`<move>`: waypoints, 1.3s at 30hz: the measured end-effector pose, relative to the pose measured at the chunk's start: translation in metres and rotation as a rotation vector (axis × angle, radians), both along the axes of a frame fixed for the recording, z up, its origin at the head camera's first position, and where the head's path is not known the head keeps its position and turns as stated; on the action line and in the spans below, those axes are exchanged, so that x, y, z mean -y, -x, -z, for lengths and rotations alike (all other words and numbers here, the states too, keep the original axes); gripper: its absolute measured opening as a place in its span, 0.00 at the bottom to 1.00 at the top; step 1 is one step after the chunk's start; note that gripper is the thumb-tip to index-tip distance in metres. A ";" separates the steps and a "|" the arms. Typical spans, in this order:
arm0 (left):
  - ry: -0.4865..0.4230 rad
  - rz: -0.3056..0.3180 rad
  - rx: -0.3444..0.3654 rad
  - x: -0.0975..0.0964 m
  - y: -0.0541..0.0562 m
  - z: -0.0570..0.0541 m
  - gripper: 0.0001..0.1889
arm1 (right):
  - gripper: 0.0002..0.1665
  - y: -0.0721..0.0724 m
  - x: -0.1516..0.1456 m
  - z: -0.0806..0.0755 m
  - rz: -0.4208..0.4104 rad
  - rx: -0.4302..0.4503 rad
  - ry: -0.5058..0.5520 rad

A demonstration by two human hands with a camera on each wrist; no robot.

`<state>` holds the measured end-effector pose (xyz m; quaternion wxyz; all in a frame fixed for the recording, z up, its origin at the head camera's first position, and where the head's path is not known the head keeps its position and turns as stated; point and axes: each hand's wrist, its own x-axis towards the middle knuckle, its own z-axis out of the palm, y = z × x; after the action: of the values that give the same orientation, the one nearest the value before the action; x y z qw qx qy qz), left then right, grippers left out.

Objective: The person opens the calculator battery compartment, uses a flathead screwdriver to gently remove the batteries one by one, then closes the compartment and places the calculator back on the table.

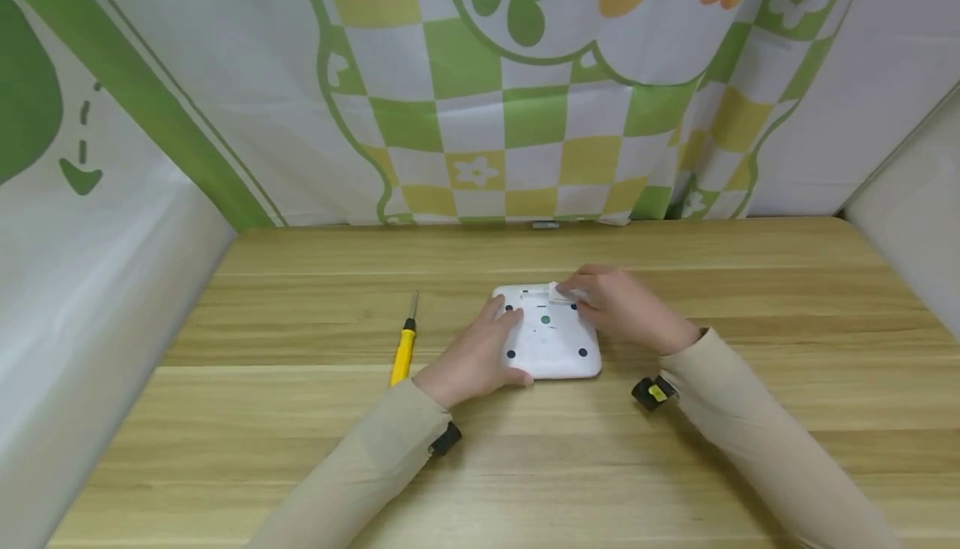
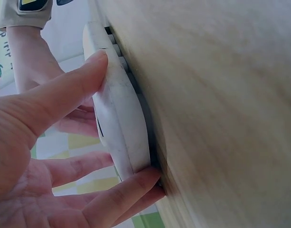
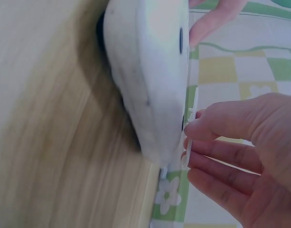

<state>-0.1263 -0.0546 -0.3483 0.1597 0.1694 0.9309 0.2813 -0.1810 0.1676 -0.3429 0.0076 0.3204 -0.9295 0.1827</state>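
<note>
A white calculator [image 1: 553, 359] lies face down on the wooden table, with dark round feet on its back and an uncovered battery recess at the far edge. Grey keys show along its underside in the left wrist view. My left hand [image 1: 480, 355] grips its left side, thumb on the near edge and fingers toward the far one. Between right thumb and fingertips, a small white battery cover [image 3: 194, 102] is pinched, seen edge-on in the right wrist view. That right hand [image 1: 626, 306] holds the cover over the recess's right end. Whether it touches the calculator, I cannot tell.
A yellow-handled screwdriver [image 1: 403, 353] lies left of the calculator, its tip pointing away. Near the table's [image 1: 750, 299] back edge rests a small grey object [image 1: 545, 225]. Behind hangs a green, yellow and white checked curtain [image 1: 532, 124].
</note>
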 end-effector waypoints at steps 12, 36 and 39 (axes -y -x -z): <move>0.018 0.001 -0.001 0.000 0.000 0.000 0.47 | 0.16 -0.001 0.024 -0.002 -0.064 0.007 -0.006; 0.020 0.011 -0.002 0.001 0.000 0.001 0.46 | 0.15 0.000 0.033 -0.001 -0.087 0.004 -0.019; 0.016 0.007 0.007 0.001 -0.001 0.000 0.46 | 0.15 0.001 0.033 -0.002 -0.065 0.045 -0.035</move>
<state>-0.1256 -0.0554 -0.3487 0.1653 0.1704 0.9320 0.2740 -0.1816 0.1341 -0.3408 -0.0247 0.3464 -0.9215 0.1737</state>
